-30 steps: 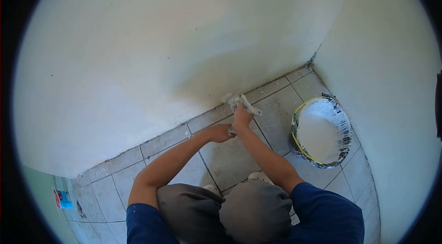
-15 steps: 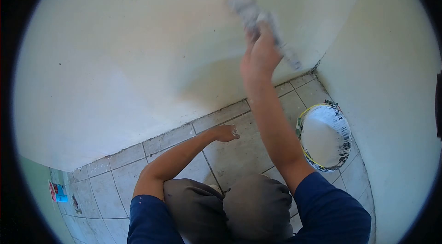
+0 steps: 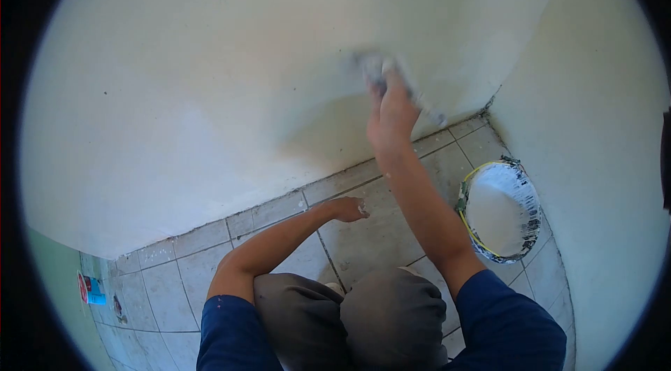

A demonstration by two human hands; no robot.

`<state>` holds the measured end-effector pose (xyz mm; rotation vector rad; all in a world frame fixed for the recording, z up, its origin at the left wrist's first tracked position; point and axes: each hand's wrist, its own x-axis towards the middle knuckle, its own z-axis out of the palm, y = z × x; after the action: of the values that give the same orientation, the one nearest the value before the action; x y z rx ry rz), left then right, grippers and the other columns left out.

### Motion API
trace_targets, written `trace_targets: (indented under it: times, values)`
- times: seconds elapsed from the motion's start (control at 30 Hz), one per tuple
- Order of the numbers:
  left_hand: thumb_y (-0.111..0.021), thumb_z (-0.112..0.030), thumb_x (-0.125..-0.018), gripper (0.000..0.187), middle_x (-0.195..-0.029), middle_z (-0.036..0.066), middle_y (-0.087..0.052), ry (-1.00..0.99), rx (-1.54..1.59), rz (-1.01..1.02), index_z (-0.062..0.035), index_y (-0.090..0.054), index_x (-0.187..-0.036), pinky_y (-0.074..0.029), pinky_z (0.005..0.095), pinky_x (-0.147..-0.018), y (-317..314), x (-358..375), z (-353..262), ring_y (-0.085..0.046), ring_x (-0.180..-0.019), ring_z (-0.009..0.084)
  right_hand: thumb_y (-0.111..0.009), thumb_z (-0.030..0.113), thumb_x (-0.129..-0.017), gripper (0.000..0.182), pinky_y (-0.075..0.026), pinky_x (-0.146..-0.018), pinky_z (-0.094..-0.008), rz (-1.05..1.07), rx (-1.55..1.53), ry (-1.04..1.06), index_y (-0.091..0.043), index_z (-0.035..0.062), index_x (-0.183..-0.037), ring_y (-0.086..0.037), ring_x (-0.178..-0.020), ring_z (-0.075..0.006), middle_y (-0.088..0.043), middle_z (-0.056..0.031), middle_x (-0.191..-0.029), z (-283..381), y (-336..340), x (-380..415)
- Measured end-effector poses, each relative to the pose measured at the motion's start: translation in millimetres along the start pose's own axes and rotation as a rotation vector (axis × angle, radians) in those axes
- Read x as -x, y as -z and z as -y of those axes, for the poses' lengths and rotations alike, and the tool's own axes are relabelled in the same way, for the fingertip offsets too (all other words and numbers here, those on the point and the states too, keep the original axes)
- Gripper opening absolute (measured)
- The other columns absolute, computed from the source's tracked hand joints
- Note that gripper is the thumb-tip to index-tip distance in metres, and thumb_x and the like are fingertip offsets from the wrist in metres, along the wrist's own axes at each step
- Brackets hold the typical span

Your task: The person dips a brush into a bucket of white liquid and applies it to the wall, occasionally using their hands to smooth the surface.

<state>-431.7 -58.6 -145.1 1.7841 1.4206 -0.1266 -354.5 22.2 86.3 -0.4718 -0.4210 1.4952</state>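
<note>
My right hand (image 3: 395, 113) is wrapped round a plastering trowel (image 3: 375, 69) smeared with white, held close over the wall in front of me. The trowel's long blade slants from upper left to lower right and is blurred by motion. My left hand (image 3: 349, 209) hangs low over the floor tiles, its fingers curled in and flecked with white; no tool shows in it. To the right, by the corner, stands a round bucket (image 3: 535, 213) containing pale filler, its inner side streaked white and its yellow handle lying along the rim.
The pale wall (image 3: 196, 91) meets another wall (image 3: 601, 126) at a dark, rough corner on the right. Grey tiles (image 3: 168, 290) cover the floor. A small red and blue container (image 3: 91, 289) stands at far left. My bent knees (image 3: 391, 308) are at the bottom.
My right hand has brought the trowel down the wall towards the floor. My left hand stays in about the same place, and the whole view has shifted slightly.
</note>
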Motion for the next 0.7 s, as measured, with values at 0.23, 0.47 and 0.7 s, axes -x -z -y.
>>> trace_targets:
  times: [0.23,0.47,0.7]
  values:
    - [-0.050,-0.047,-0.083,0.060,-0.118,0.024,-0.051,-0.003,0.032,-0.028,-0.0001,-0.046,-0.120,-0.038,0.0408,-0.093,3.6,-7.0,9.6,-0.048,-0.111,0.0360,-0.058,0.008,-0.082,0.033,-0.049,-0.082,-0.0318,0.070,-0.039,0.227,-0.049,-0.0001,-0.113,-0.054,-0.098,-0.0199,-0.054,-0.0075,-0.109,9.7,-52.9,10.2]
    - [-0.050,-0.048,-0.082,0.064,-0.121,0.024,-0.049,-0.002,0.034,0.071,0.0012,-0.044,-0.123,-0.037,0.0416,-0.094,5.9,13.6,5.2,-0.047,-0.111,0.0368,-0.054,0.006,-0.083,0.028,-0.048,-0.076,-0.0317,-0.182,0.554,-0.037,-0.054,-0.0019,-0.110,-0.057,-0.093,-0.0205,-0.058,-0.0107,-0.103,-153.9,198.0,9.3]
    - [-0.048,-0.046,-0.084,0.059,-0.116,0.023,-0.052,-0.016,-0.020,-0.057,0.0002,-0.046,-0.120,-0.038,0.0412,-0.093,-4.2,-6.5,17.1,-0.049,-0.110,0.0363,-0.056,0.005,-0.083,0.034,-0.051,-0.080,-0.0302,-0.048,-0.008,-0.088,-0.048,-0.0016,-0.115,-0.055,-0.093,-0.0178,-0.053,-0.0092,-0.107,-11.1,-5.3,12.1]
